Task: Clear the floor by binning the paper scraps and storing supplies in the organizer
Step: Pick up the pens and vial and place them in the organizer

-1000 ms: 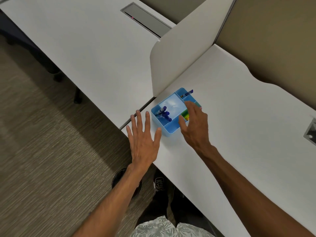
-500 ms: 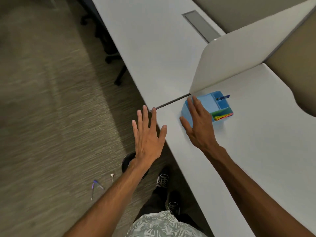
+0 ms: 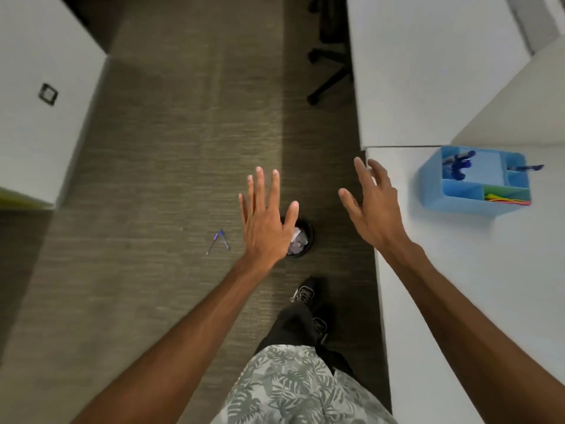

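Note:
A blue organizer (image 3: 434, 185) stands on the white desk (image 3: 489, 286) at the right, holding blue pens and coloured paper. A small black bin (image 3: 307, 240) with crumpled paper scraps sits on the carpet, partly hidden behind my left hand (image 3: 266, 221). Two pens (image 3: 218, 241) lie in a V on the floor just left of that hand. My left hand hovers open, fingers spread, holding nothing. My right hand (image 3: 371, 209) is open and empty above the desk's near edge, left of the organizer and apart from it.
A second white desk (image 3: 36, 102) stands at the left. An office chair base (image 3: 327, 71) is at the top by the right desk. Carpeted aisle runs between the desks. My shoes (image 3: 304, 292) stand below the bin.
My view has swung left from the desk to the floor. My right hand has come off the organizer and pulled back to the desk edge. My left hand now hangs over the bin.

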